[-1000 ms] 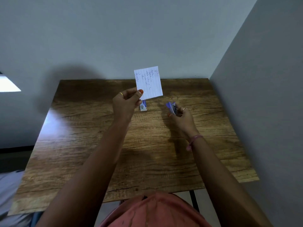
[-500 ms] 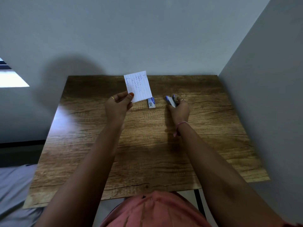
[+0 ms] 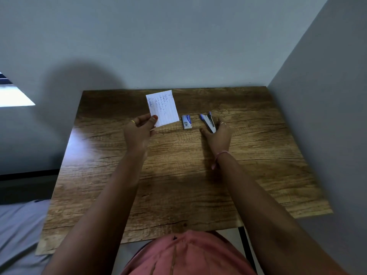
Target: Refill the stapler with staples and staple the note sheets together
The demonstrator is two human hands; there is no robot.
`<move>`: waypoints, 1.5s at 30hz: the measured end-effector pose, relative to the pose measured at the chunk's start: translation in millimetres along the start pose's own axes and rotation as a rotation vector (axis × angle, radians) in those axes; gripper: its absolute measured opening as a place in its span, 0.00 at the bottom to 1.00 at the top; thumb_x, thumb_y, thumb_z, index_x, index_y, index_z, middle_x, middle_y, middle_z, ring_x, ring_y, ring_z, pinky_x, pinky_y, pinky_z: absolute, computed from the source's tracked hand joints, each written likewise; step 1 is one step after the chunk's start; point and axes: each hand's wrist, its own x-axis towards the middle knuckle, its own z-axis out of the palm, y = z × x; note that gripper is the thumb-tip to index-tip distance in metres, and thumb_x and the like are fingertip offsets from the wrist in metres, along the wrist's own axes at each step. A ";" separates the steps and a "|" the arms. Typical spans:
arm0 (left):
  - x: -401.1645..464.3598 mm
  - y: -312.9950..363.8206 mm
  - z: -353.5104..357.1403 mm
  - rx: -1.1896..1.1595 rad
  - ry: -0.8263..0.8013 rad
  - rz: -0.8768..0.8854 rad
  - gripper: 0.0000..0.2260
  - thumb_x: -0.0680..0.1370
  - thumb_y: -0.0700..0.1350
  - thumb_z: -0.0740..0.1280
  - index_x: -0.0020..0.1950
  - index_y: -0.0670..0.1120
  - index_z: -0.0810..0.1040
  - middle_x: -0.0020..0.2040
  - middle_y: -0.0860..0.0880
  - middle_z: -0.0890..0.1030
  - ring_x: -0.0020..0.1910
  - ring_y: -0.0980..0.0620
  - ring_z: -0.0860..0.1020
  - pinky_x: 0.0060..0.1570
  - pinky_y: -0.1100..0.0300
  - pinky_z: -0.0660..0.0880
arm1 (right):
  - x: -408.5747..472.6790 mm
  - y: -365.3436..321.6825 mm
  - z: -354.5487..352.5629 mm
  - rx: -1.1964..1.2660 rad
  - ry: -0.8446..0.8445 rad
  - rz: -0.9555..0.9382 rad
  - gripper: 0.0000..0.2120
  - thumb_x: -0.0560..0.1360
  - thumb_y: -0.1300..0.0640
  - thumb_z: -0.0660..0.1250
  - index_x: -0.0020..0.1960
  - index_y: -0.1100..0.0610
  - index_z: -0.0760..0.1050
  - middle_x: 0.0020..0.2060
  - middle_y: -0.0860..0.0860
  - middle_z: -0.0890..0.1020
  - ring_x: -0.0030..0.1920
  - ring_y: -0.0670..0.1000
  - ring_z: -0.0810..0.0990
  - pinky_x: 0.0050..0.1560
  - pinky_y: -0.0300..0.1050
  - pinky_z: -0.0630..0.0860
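The left thumb [image 3: 152, 122], with an orange-painted nail, and forefinger pinch the lower left corner of the white ruled note sheets [image 3: 162, 108], which carry blue handwriting and stand tilted, at about 11 o'clock from centre of the brown wood-grain tabletop [image 3: 178, 175]. How many sheets are in the pinch cannot be told. The left hand [image 3: 139, 133] wears a gold ring and is raised off the wood.

The right fingers [image 3: 222, 126] curl around the rear of the small blue and grey metal stapler [image 3: 208, 123], whose blue top arm is lifted away from the base in a narrow V; the right hand [image 3: 217, 137] rests at or just above the tabletop, at about 1 o'clock. A pink band circles the right wrist.

Between the hands, apart from both, lies the small white and blue staple box [image 3: 186, 122], flat on the wood at 12 o'clock, just beside the sheets' lower right corner.

Judged step: readying the stapler for refill. To do it well, lay the sheets down to free the left hand, steady the stapler base on the wood, swing the top fully open, and seat a staple strip legs-down in the channel before closing. Whether the channel already holds staples cannot be seen.
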 end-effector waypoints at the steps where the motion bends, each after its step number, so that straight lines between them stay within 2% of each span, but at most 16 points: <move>1: 1.9 -1.6 -1.6 0.009 0.007 0.006 0.13 0.72 0.42 0.74 0.55 0.42 0.80 0.47 0.49 0.82 0.44 0.54 0.82 0.35 0.66 0.78 | -5.1 3.5 0.0 0.012 0.007 0.009 0.33 0.67 0.51 0.76 0.67 0.60 0.69 0.63 0.56 0.75 0.66 0.56 0.70 0.66 0.52 0.70; 4: 8.4 -6.8 -8.0 0.050 0.030 0.031 0.13 0.72 0.42 0.74 0.55 0.41 0.79 0.50 0.46 0.82 0.45 0.53 0.82 0.35 0.66 0.79 | -23.8 15.4 -0.9 -0.009 0.036 0.038 0.38 0.68 0.48 0.75 0.72 0.59 0.63 0.69 0.56 0.69 0.71 0.56 0.64 0.71 0.52 0.64; 7: 16.2 -14.8 -16.8 0.126 0.043 0.064 0.12 0.73 0.41 0.73 0.55 0.40 0.79 0.52 0.43 0.82 0.49 0.48 0.82 0.42 0.61 0.80 | -42.7 26.1 -3.7 -0.075 0.070 0.026 0.42 0.69 0.44 0.73 0.74 0.60 0.57 0.71 0.57 0.65 0.72 0.57 0.61 0.70 0.52 0.61; 9: 20.9 -21.6 -22.0 0.189 0.047 0.063 0.12 0.73 0.41 0.73 0.55 0.40 0.80 0.52 0.42 0.83 0.50 0.46 0.82 0.42 0.60 0.80 | -51.0 29.6 -5.4 -0.126 0.081 -0.006 0.41 0.71 0.42 0.71 0.74 0.60 0.56 0.71 0.57 0.65 0.71 0.57 0.61 0.69 0.51 0.62; 12: 26.8 -33.6 -27.3 0.287 0.051 0.034 0.11 0.74 0.42 0.72 0.55 0.42 0.80 0.53 0.42 0.83 0.51 0.43 0.82 0.50 0.49 0.80 | -56.2 29.5 -6.4 -0.194 0.083 -0.044 0.39 0.73 0.42 0.67 0.75 0.60 0.56 0.71 0.58 0.65 0.71 0.56 0.62 0.69 0.52 0.62; 15: 31.4 -41.4 -28.1 0.411 0.057 0.039 0.12 0.74 0.43 0.72 0.56 0.42 0.80 0.53 0.42 0.83 0.51 0.44 0.82 0.53 0.46 0.79 | -56.6 27.3 -7.8 -0.200 0.065 -0.038 0.39 0.74 0.42 0.67 0.75 0.60 0.55 0.72 0.58 0.64 0.71 0.57 0.61 0.70 0.53 0.62; 17: 34.1 -42.8 -27.0 0.485 0.053 0.075 0.12 0.74 0.45 0.72 0.56 0.42 0.80 0.53 0.43 0.83 0.50 0.46 0.82 0.53 0.47 0.79 | -56.9 26.7 -8.2 -0.194 0.064 -0.042 0.40 0.74 0.42 0.67 0.75 0.61 0.55 0.71 0.59 0.64 0.71 0.57 0.61 0.70 0.54 0.62; 21: 34.8 -46.1 -25.7 0.573 0.064 0.151 0.12 0.75 0.45 0.71 0.56 0.41 0.80 0.54 0.43 0.83 0.52 0.47 0.80 0.49 0.57 0.75 | -57.4 26.8 -8.2 -0.216 0.070 -0.052 0.39 0.74 0.41 0.66 0.75 0.61 0.55 0.71 0.59 0.65 0.71 0.57 0.62 0.70 0.54 0.63; 25: 34.0 -50.0 -26.9 0.602 0.069 0.210 0.12 0.77 0.46 0.68 0.57 0.40 0.79 0.55 0.43 0.82 0.54 0.47 0.79 0.47 0.59 0.73 | -58.0 26.3 -7.4 -0.227 0.064 -0.056 0.39 0.74 0.41 0.65 0.75 0.61 0.54 0.71 0.59 0.64 0.71 0.58 0.61 0.70 0.55 0.64; 31: 28.2 -58.0 -33.5 0.566 0.089 0.249 0.12 0.81 0.47 0.61 0.58 0.42 0.77 0.59 0.41 0.78 0.56 0.46 0.77 0.51 0.55 0.75 | -57.0 27.4 -5.1 -0.240 0.069 -0.045 0.39 0.74 0.41 0.65 0.75 0.60 0.55 0.71 0.59 0.64 0.70 0.58 0.62 0.69 0.55 0.63; 35: 21.0 -64.4 -32.1 0.561 0.067 0.347 0.13 0.80 0.48 0.62 0.59 0.40 0.73 0.62 0.40 0.70 0.53 0.50 0.73 0.49 0.57 0.73 | -56.8 27.7 -3.9 -0.233 0.079 -0.053 0.39 0.74 0.41 0.66 0.75 0.61 0.56 0.70 0.59 0.65 0.70 0.58 0.63 0.68 0.55 0.63; 38: 15.1 -66.0 -26.5 0.620 0.065 0.414 0.15 0.80 0.48 0.62 0.58 0.37 0.73 0.62 0.39 0.69 0.58 0.46 0.73 0.53 0.56 0.74 | -57.9 24.2 -6.1 -0.215 0.067 -0.045 0.39 0.73 0.42 0.68 0.74 0.61 0.56 0.70 0.59 0.65 0.69 0.58 0.63 0.68 0.54 0.63; 40: 13.2 -65.6 -23.0 0.636 0.050 0.479 0.15 0.79 0.47 0.63 0.61 0.38 0.72 0.62 0.38 0.69 0.60 0.44 0.72 0.56 0.53 0.74 | -57.6 20.7 -8.6 -0.199 0.055 -0.031 0.39 0.72 0.45 0.70 0.74 0.61 0.56 0.70 0.59 0.65 0.69 0.58 0.64 0.68 0.53 0.64; 42: 11.1 -58.0 -17.3 0.621 0.047 0.535 0.16 0.79 0.46 0.64 0.64 0.41 0.72 0.62 0.39 0.70 0.61 0.43 0.71 0.57 0.54 0.72 | -57.3 15.1 -11.8 -0.231 0.054 -0.073 0.38 0.72 0.48 0.70 0.74 0.61 0.56 0.69 0.60 0.65 0.68 0.59 0.65 0.67 0.53 0.66; 45: 10.9 -42.6 -4.3 0.575 0.047 0.651 0.15 0.77 0.42 0.65 0.63 0.42 0.73 0.60 0.40 0.72 0.59 0.45 0.73 0.59 0.54 0.71 | -50.7 1.9 -19.5 -0.278 0.068 -0.203 0.36 0.73 0.51 0.69 0.74 0.61 0.57 0.70 0.61 0.65 0.68 0.60 0.65 0.67 0.52 0.66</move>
